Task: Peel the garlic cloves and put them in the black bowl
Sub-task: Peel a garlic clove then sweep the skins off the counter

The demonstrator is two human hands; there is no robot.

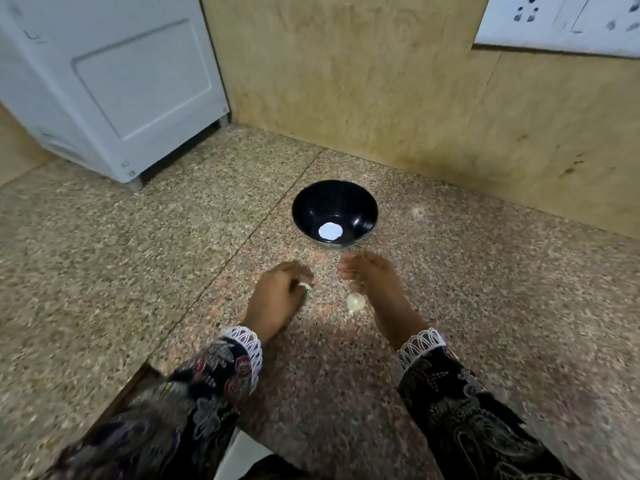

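Observation:
The black bowl point(334, 211) stands on the speckled granite counter point(104, 254), a bright round reflection at its bottom; I see no cloves inside it. Just in front of the bowl hover both hands. My left hand point(277, 296) is curled with a small whitish piece of garlic point(305, 286) pinched at its fingertips. My right hand point(372, 282) has its fingers closed on a pale garlic clove or skin point(355, 302) that hangs below them. Motion blur hides the finer detail.
A white appliance point(114, 84) stands at the back left of the counter. A tan wall point(398, 81) rises right behind the bowl, with a white socket panel point(561, 22) at the top right. The counter's edge cuts in at the lower left.

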